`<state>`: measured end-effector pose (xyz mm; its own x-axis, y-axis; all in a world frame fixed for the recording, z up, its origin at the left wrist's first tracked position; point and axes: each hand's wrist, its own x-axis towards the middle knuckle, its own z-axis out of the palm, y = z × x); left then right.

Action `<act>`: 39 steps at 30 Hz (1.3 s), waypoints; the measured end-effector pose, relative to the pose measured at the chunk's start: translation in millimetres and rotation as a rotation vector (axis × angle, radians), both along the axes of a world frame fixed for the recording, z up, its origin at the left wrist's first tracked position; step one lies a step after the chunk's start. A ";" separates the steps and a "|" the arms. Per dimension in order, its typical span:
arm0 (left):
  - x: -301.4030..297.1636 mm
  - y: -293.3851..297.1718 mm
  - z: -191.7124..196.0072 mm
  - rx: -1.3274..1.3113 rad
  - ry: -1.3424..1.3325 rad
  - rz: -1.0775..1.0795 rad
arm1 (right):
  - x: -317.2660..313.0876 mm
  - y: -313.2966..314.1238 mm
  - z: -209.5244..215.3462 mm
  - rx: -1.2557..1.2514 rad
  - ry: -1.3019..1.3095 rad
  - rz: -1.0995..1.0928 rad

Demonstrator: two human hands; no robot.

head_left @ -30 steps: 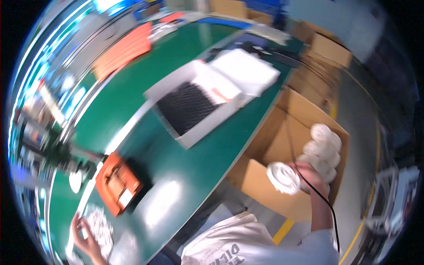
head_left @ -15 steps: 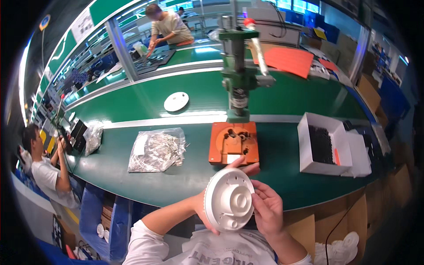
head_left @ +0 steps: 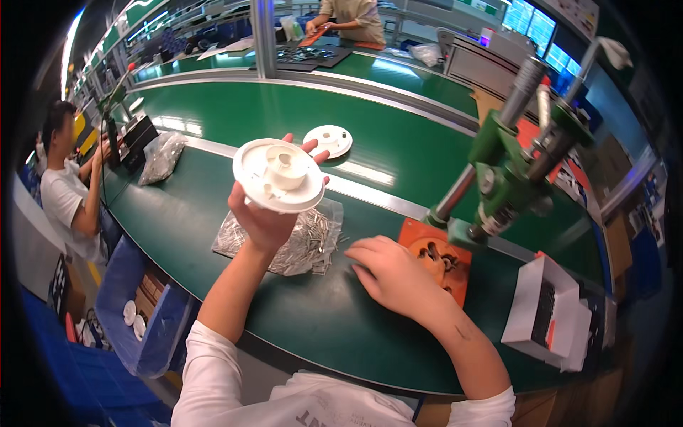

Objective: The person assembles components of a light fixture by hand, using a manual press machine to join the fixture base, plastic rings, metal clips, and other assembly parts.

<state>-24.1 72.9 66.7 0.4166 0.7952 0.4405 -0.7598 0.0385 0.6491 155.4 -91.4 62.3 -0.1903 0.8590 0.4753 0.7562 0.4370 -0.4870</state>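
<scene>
Above the clear bag of small silvery pieces on the green desk, the left hand holds a white round part from beneath, its fingers spread around the rim. Beside the orange fixture, the right hand has its fingers bent, thumb parted from them.

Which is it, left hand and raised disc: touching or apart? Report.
Touching: the head view shows the left hand cupped under the raised disc, holding it up with nothing else supporting it.
</scene>
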 end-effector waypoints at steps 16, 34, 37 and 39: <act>-40.1 36.2 -13.9 -0.145 -0.260 -0.102 | -57.3 156.2 -54.7 -0.099 -0.267 0.450; -32.0 40.4 -25.7 -0.193 -0.246 -0.060 | -28.8 129.8 -38.0 -0.271 -0.360 0.538; -30.7 39.6 -29.0 -0.169 -0.243 -0.085 | -22.8 116.3 -34.9 -0.285 -0.329 0.509; -30.5 40.1 -32.4 -0.166 -0.231 -0.109 | -19.8 109.8 -35.7 -0.249 -0.320 0.505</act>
